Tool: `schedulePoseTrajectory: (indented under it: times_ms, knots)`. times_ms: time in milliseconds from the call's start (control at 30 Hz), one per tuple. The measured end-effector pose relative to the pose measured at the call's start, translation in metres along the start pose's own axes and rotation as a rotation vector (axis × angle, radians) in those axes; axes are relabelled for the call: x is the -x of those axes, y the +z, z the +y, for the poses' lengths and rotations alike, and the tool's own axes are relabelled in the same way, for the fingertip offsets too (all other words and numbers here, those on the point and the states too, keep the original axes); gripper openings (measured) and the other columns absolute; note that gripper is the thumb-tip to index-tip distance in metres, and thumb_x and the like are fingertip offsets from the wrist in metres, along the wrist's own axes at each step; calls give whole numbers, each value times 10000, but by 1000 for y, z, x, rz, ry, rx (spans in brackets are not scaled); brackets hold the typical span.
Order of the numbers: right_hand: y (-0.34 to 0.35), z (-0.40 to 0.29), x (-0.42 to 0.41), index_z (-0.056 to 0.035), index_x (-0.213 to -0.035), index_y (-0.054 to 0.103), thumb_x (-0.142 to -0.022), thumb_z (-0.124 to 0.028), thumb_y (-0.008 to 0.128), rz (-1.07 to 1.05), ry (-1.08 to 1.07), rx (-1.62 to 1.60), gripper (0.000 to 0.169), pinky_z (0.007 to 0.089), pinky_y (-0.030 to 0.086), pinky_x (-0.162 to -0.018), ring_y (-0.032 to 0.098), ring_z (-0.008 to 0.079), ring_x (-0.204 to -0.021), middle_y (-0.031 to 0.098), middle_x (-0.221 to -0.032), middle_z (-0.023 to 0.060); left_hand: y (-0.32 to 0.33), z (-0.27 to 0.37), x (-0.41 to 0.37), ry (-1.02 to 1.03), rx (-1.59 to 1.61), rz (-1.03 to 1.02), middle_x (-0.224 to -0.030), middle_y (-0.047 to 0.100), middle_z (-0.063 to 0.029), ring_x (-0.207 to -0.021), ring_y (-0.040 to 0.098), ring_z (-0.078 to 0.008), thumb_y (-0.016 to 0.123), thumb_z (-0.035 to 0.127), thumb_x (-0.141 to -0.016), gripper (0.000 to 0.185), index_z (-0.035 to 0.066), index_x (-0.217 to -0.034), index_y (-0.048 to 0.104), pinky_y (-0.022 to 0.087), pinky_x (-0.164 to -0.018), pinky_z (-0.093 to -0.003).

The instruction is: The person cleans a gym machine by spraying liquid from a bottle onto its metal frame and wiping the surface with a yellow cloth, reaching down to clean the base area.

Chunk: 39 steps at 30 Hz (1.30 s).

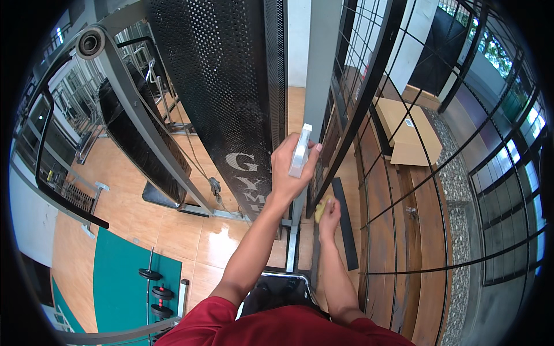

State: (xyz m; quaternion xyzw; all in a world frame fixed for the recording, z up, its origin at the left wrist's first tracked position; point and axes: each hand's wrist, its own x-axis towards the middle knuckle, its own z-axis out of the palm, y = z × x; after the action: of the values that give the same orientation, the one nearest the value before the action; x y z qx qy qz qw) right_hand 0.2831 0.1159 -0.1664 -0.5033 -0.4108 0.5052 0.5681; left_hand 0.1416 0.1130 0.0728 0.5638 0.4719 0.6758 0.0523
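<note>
My left hand (291, 166) is closed around a narrow whitish object (300, 151) that looks like the head of a trigger spray bottle; its lower part is hidden. It is raised in front of a grey upright post (320, 65), beside a black perforated metal panel (207, 65) with large printed letters. Lower and to the right, my right hand (330, 218) grips a crumpled yellow cloth (321, 208). The cloth is at the lower end of the black frame (361, 95) of a wire-mesh partition; whether it touches the frame I cannot tell.
A padded exercise machine (134, 125) with a cable pulley (215, 186) stands left. Dumbbells (162, 294) and a thin bar (148, 298) lie on a green mat (117, 277). Beyond the mesh, a cardboard box (409, 129) rests on a wooden bench (385, 225). A dark strip (345, 225) lies nearby.
</note>
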Motion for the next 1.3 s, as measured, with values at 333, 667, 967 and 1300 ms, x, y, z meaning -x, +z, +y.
schedulePoseTrajectory:
  times_ms: [333, 667, 967, 1300]
  knots:
    - [133, -293, -94, -172, -1458, 531, -1009, -171, 570, 235, -1381, 438, 450, 440, 418, -1083, 444, 307, -1336, 433, -1452, 143, -14, -37, 54, -276, -14, -73, -699, 601, -154, -612, 600, -293, 720, 146, -892, 214, -3, -810, 591, 475, -607, -364]
    - [120, -93, -156, -372, -1485, 494, -968, -218, 616, 298, -1637, 1066, 553, 636, 165, -1202, 201, 377, -1524, 207, -1657, 135, -31, -88, 147, -440, 19, -128, -641, 595, -31, -566, 605, -98, 691, 126, -941, 163, 23, -853, 601, 465, -535, -270]
    - [188, -284, -132, -37, -1436, 471, -1044, -161, 476, 208, -1159, 221, 411, 461, 549, -773, 657, 428, -1019, 599, -1228, 283, -47, -94, 157, -521, 63, -216, -711, 628, -78, -631, 615, -163, 718, 125, -909, 151, 21, -870, 617, 482, -608, -305]
    - [151, -155, -157, -122, -1595, 268, -1056, -174, 443, 132, -1351, 373, 569, 504, 368, -1128, 324, 487, -1445, 294, -1564, 312, -44, -99, 175, -515, 75, -310, -689, 593, -14, -606, 576, -81, 707, 113, -937, 146, 33, -887, 596, 451, -565, -256]
